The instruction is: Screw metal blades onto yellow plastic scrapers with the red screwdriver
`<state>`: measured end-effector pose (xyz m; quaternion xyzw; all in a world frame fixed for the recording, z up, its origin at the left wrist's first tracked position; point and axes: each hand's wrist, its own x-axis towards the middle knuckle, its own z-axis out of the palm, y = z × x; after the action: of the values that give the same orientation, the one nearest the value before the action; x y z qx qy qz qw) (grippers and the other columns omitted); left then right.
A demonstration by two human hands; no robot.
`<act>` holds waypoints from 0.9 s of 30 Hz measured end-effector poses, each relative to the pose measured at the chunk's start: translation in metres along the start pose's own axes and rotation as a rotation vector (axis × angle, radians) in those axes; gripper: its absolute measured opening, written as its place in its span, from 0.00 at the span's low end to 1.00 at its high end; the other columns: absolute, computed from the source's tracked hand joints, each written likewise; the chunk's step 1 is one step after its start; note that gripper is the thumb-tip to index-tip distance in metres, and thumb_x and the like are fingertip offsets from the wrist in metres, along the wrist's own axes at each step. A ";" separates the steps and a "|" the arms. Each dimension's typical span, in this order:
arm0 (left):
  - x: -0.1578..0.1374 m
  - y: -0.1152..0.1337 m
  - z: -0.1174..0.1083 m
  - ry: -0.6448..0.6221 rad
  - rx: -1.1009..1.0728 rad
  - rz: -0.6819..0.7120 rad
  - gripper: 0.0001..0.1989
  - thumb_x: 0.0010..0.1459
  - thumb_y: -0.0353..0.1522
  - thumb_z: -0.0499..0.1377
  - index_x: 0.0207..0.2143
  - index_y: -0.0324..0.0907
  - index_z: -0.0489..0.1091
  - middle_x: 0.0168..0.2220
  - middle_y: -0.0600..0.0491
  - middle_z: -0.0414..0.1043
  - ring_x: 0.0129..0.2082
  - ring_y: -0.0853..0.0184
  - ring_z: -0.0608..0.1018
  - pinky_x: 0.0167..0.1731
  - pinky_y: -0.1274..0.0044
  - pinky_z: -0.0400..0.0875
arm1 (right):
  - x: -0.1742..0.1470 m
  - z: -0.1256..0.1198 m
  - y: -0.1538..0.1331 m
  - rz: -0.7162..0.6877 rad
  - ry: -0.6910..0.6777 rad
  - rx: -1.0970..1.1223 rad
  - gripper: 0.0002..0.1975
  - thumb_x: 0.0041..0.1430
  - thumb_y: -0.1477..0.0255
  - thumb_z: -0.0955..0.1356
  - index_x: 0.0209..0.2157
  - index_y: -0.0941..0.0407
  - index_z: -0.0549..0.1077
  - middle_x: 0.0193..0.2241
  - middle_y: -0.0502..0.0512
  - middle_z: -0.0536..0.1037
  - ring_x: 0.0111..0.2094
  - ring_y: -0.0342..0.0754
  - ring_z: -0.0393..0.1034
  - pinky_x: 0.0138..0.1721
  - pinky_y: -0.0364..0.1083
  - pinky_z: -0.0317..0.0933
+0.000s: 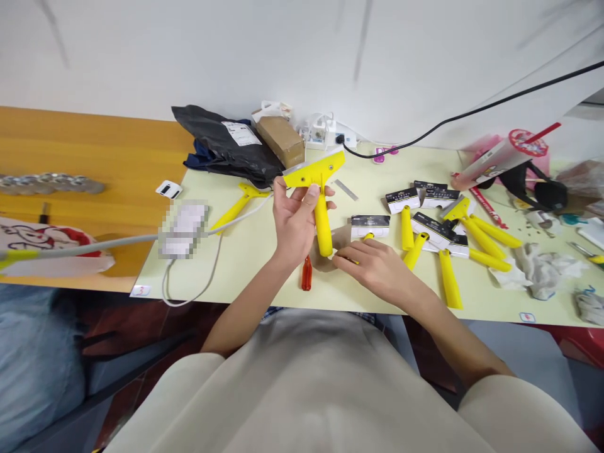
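A yellow scraper (323,220) is raised over the table, its wide head up and its handle pointing down. My left hand (297,217) is closed around it just under the head. My right hand (372,264) is at the handle's lower end with its fingers pinched together; what they hold, if anything, is hidden. Partly beneath that hand lies another yellow scraper with a black-and-white card (370,226). A red screwdriver handle (306,275) rests below the raised scraper. Behind my hands lies a flat metal blade (346,190).
Several carded yellow scrapers (450,280) lie to the right, near crumpled tissues (547,267) and a tilted drink cup (504,157). At the back are a black plastic parcel (231,148), a cardboard box (282,139) and a power strip (325,133). A white cable (236,220) crosses the left side.
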<state>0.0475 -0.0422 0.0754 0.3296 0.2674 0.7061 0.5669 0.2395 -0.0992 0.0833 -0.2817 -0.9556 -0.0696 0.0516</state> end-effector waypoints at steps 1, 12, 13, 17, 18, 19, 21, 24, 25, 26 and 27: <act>-0.001 -0.004 -0.001 0.006 0.005 -0.013 0.25 0.60 0.41 0.73 0.49 0.50 0.61 0.47 0.55 0.77 0.52 0.61 0.83 0.49 0.69 0.81 | 0.001 -0.002 0.001 -0.005 0.014 0.007 0.11 0.76 0.79 0.62 0.47 0.56 0.76 0.38 0.55 0.82 0.40 0.51 0.73 0.38 0.51 0.56; -0.006 -0.019 -0.016 0.077 0.007 -0.003 0.24 0.60 0.40 0.73 0.48 0.50 0.61 0.47 0.55 0.77 0.48 0.64 0.83 0.52 0.64 0.82 | 0.018 -0.007 -0.006 -0.020 0.126 -0.083 0.13 0.72 0.82 0.63 0.42 0.55 0.78 0.35 0.54 0.80 0.35 0.49 0.68 0.35 0.51 0.53; -0.006 -0.019 -0.017 0.079 0.006 -0.007 0.24 0.60 0.40 0.73 0.48 0.49 0.62 0.47 0.54 0.77 0.48 0.64 0.83 0.52 0.63 0.82 | 0.020 -0.007 -0.008 -0.022 0.136 -0.104 0.13 0.72 0.82 0.63 0.42 0.55 0.78 0.35 0.54 0.81 0.35 0.49 0.68 0.34 0.51 0.53; -0.006 -0.016 -0.020 0.060 0.003 -0.038 0.25 0.59 0.40 0.74 0.48 0.49 0.62 0.49 0.54 0.77 0.50 0.62 0.83 0.53 0.61 0.81 | 0.020 -0.007 -0.016 -0.051 0.163 -0.185 0.11 0.72 0.80 0.65 0.42 0.55 0.79 0.34 0.54 0.79 0.34 0.49 0.66 0.34 0.52 0.52; -0.006 -0.015 -0.021 0.058 0.003 -0.047 0.25 0.59 0.39 0.74 0.48 0.49 0.62 0.49 0.54 0.77 0.50 0.62 0.83 0.54 0.61 0.81 | 0.019 -0.006 -0.018 -0.063 0.175 -0.199 0.10 0.71 0.80 0.66 0.42 0.55 0.79 0.33 0.54 0.79 0.34 0.50 0.66 0.34 0.52 0.52; -0.005 -0.014 -0.023 0.058 0.000 -0.057 0.24 0.59 0.39 0.74 0.48 0.49 0.62 0.49 0.54 0.77 0.50 0.62 0.83 0.54 0.61 0.82 | 0.018 -0.004 -0.020 -0.075 0.185 -0.212 0.09 0.71 0.79 0.66 0.43 0.55 0.79 0.33 0.54 0.78 0.34 0.50 0.66 0.34 0.52 0.53; -0.005 -0.012 -0.026 0.051 -0.013 -0.073 0.23 0.59 0.37 0.74 0.47 0.48 0.62 0.49 0.54 0.77 0.49 0.62 0.84 0.53 0.60 0.82 | 0.015 0.001 -0.024 -0.090 0.197 -0.232 0.09 0.71 0.78 0.66 0.44 0.55 0.79 0.34 0.55 0.79 0.34 0.50 0.65 0.34 0.52 0.53; -0.004 -0.011 -0.031 0.008 -0.025 -0.106 0.22 0.60 0.36 0.73 0.46 0.47 0.63 0.48 0.54 0.78 0.49 0.61 0.84 0.52 0.60 0.82 | 0.011 0.006 -0.026 -0.076 0.193 -0.227 0.09 0.71 0.77 0.67 0.46 0.53 0.78 0.36 0.55 0.79 0.36 0.51 0.65 0.36 0.53 0.54; -0.004 -0.011 -0.032 -0.006 -0.019 -0.122 0.22 0.59 0.36 0.74 0.46 0.47 0.63 0.49 0.53 0.78 0.49 0.61 0.85 0.52 0.60 0.83 | 0.010 0.007 -0.025 -0.067 0.191 -0.216 0.09 0.71 0.78 0.67 0.46 0.53 0.78 0.36 0.55 0.79 0.36 0.52 0.66 0.36 0.53 0.54; -0.004 -0.011 -0.033 -0.020 -0.007 -0.141 0.23 0.59 0.36 0.74 0.46 0.47 0.63 0.49 0.53 0.78 0.48 0.60 0.85 0.51 0.61 0.83 | 0.009 0.006 -0.024 -0.057 0.190 -0.205 0.09 0.71 0.78 0.67 0.46 0.53 0.78 0.36 0.55 0.79 0.37 0.52 0.66 0.36 0.54 0.54; -0.004 -0.010 -0.034 -0.034 0.008 -0.163 0.23 0.59 0.37 0.74 0.46 0.47 0.63 0.49 0.52 0.78 0.48 0.60 0.85 0.51 0.61 0.83 | 0.010 0.005 -0.023 -0.049 0.186 -0.199 0.09 0.70 0.78 0.67 0.46 0.53 0.78 0.36 0.55 0.78 0.37 0.52 0.66 0.36 0.54 0.54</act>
<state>0.0283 -0.0443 0.0450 0.3211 0.2865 0.6508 0.6255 0.2186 -0.1122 0.0770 -0.2546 -0.9416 -0.1912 0.1101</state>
